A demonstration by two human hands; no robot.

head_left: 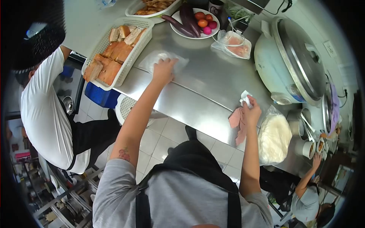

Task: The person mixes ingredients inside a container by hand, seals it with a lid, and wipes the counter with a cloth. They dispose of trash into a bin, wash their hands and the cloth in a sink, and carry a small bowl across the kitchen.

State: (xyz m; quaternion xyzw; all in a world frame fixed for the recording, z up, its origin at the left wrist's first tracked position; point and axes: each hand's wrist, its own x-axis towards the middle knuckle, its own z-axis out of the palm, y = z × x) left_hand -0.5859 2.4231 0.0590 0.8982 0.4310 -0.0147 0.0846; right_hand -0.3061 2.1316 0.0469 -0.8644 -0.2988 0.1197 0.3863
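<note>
On the steel counter, my left hand [165, 71] lies over a thin clear plastic bag [150, 57], its fingers spread on the plastic. My right hand [251, 109] pinches a crumpled white wad [245, 95]; whether it is paper or plastic I cannot tell. Just beside and partly behind that hand, a pink cloth [236, 118] lies at the counter's front edge. Right of my right forearm sits a large clear bag of something pale [274, 138].
A white basket [127, 68] of pork slabs stands left, near a plate [175, 27] with eggplants and tomatoes. Bagged pink meat [238, 45] lies by a large lidded cooker [272, 64]. One person [49, 117] is at left, another [306, 201] at lower right.
</note>
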